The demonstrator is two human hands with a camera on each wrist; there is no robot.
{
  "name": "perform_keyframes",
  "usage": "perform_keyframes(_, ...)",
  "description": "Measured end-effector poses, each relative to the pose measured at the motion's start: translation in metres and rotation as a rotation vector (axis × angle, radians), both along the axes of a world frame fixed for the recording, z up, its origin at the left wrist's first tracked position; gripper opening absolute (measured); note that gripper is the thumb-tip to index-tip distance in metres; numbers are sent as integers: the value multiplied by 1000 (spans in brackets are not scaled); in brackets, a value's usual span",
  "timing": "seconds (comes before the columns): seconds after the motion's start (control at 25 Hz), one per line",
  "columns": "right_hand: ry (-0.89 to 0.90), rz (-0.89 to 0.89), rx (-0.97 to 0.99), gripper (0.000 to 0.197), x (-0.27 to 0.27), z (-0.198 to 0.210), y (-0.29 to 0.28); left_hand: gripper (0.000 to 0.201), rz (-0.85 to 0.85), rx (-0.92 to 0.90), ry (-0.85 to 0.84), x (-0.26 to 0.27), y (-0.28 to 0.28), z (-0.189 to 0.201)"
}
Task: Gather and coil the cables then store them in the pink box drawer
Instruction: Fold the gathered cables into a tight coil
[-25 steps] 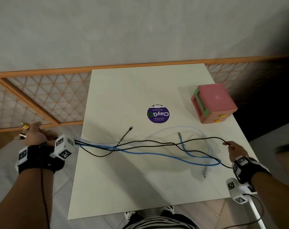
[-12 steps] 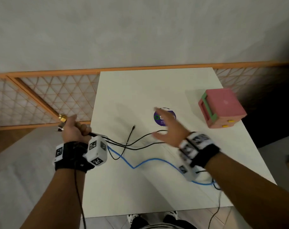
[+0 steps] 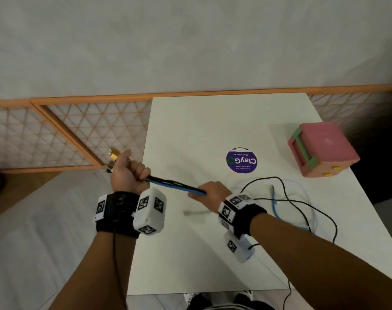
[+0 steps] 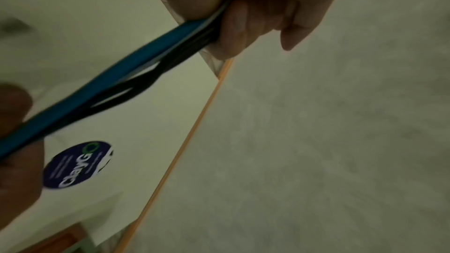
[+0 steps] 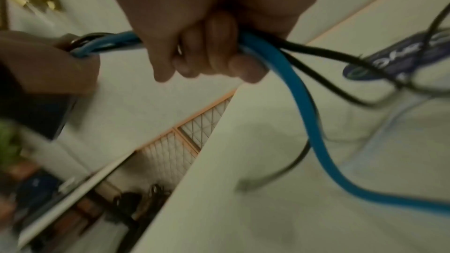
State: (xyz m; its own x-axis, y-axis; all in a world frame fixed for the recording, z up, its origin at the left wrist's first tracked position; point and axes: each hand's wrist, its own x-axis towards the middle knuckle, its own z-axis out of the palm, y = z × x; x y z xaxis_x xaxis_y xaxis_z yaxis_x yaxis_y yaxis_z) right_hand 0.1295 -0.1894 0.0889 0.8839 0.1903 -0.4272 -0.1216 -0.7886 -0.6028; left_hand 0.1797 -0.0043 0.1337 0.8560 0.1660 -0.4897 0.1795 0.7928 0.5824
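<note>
A bundle of blue, black and pale cables (image 3: 174,184) stretches taut between my two hands above the white table (image 3: 190,253). My left hand (image 3: 129,173) grips one end at the table's left edge; its fingers (image 4: 233,28) curl round the strands (image 4: 116,78). My right hand (image 3: 209,193) holds the bundle a short way to the right, fingers (image 5: 207,55) wrapped round the blue cable (image 5: 302,114) and black ones. The loose remainder (image 3: 286,204) lies looped on the table right of that hand. The pink box (image 3: 322,148) sits at the far right, drawer shut.
A round purple sticker (image 3: 241,161) marks the table's middle. An orange lattice screen (image 3: 67,130) runs behind and to the left of the table. A gold object (image 3: 113,154) shows just beyond my left hand. The table's right edge is close to the box.
My right hand swept left from the table's right side, closed on the cables near the left hand, and the strands are now pulled together taut. The left hand came inward to the table's edge.
</note>
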Motion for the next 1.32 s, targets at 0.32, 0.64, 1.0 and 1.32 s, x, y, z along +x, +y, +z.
perform_keyframes(0.32, -15, 4, -244, 43, -12, -7, -25, 59, -33, -5, 100, 3, 5, -33)
perform_keyframes(0.64, -66, 41, -410, 31, -14, 22, -26, 28, -123, -110, 182, 3, 16, -78)
perform_keyframes(1.0, -150, 85, -508, 29, -7, 85, -90, 40, -544, 345, 473, -39, -33, -89)
perform_keyframes(1.32, -142, 110, -543, 30, -7, 113, -138, 74, -765, 864, -374, -43, -126, -43)
